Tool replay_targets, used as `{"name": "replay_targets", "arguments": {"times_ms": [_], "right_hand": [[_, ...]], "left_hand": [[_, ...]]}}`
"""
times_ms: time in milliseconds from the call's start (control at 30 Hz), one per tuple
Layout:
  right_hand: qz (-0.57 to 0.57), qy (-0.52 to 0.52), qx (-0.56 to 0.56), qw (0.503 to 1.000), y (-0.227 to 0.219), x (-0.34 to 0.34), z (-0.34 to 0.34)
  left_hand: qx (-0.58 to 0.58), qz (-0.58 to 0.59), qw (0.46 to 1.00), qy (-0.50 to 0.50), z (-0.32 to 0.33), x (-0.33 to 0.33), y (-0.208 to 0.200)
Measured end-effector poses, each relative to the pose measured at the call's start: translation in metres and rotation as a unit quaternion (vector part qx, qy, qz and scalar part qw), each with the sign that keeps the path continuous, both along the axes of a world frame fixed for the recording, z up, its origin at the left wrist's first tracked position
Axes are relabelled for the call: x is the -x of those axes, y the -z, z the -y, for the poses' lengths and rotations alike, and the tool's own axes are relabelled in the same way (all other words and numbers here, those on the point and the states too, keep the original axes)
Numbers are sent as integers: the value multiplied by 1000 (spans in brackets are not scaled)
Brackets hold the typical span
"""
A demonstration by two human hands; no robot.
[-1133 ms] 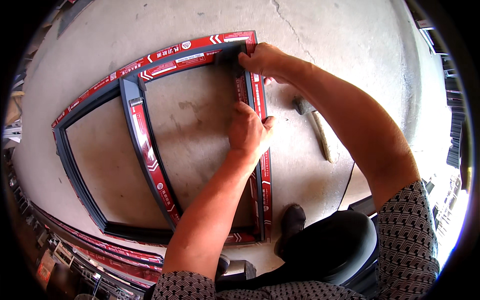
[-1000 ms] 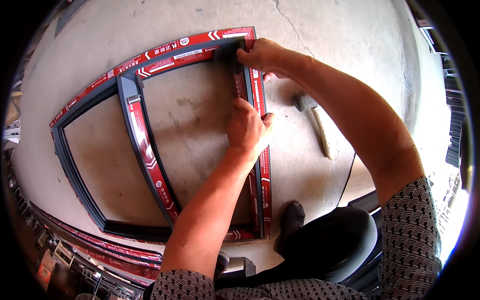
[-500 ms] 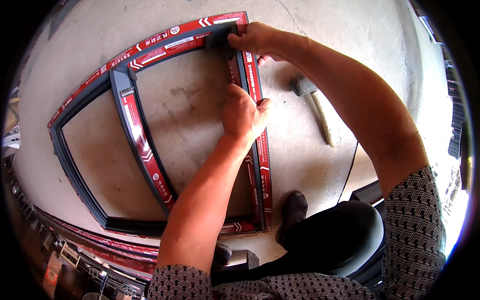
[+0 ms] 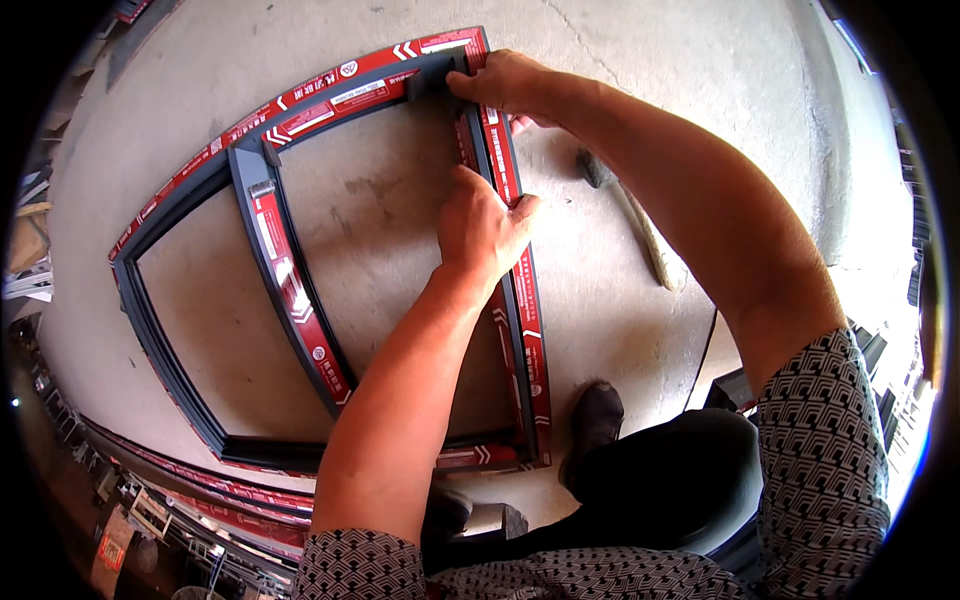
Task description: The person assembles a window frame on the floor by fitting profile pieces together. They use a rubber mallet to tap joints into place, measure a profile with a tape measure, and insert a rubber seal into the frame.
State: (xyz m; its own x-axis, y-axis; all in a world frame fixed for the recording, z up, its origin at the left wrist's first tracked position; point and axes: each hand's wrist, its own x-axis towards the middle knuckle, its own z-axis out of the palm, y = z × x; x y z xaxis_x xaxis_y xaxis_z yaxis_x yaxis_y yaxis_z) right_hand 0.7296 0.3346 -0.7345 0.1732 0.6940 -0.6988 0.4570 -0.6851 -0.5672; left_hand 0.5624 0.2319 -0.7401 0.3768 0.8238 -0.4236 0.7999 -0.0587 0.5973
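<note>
A dark grey window frame (image 4: 245, 165) with red protective film lies on the floor, a crossbar (image 4: 287, 270) dividing it into two openings. My left hand (image 4: 482, 225) is closed around its right-hand rail, thumb on the outer side and fingers on the inner side. Farther up, my right hand (image 4: 508, 85) grips the same rail close to the far right corner, with the thumb over the top and some fingertips showing beyond the outer edge. Beneath my right hand the corner joint is partly hidden and in shadow.
A hammer (image 4: 645, 240) with a dark head and pale handle lies on the concrete floor (image 4: 700, 90) right of the frame. My shoe (image 4: 597, 415) stands near the frame's near right corner. More red-filmed profiles (image 4: 200, 480) lie along the near left.
Both hands keep their hold on the rail. The view has shifted slightly, so the frame's left end appears a little farther right; the frame itself shows no clear movement.
</note>
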Motion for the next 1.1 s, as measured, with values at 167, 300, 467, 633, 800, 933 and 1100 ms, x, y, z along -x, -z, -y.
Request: {"name": "replay_targets", "arguments": {"times_ms": [167, 300, 467, 633, 800, 933, 1100], "right_hand": [[3, 8, -2, 1000, 3, -2, 2], [48, 8, -24, 999, 5, 2, 6], [76, 83, -79, 991, 10, 12, 28], [17, 48, -85, 995, -4, 22, 71], [60, 45, -60, 995, -10, 34, 88], [36, 55, -26, 998, -7, 30, 85], [31, 61, -25, 997, -6, 28, 84]], "left_hand": [[-14, -17, 1000, 3, 1, -1, 0], [9, -33, 999, -11, 1, -3, -3], [-9, -21, 1000, 1, 2, 0, 5], [-22, -43, 999, -1, 2, 3, 12], [6, -27, 1000, 5, 1, -1, 6], [11, -51, 999, 4, 2, -4, 1], [0, -115, 993, -5, 3, -11, -12]]}}
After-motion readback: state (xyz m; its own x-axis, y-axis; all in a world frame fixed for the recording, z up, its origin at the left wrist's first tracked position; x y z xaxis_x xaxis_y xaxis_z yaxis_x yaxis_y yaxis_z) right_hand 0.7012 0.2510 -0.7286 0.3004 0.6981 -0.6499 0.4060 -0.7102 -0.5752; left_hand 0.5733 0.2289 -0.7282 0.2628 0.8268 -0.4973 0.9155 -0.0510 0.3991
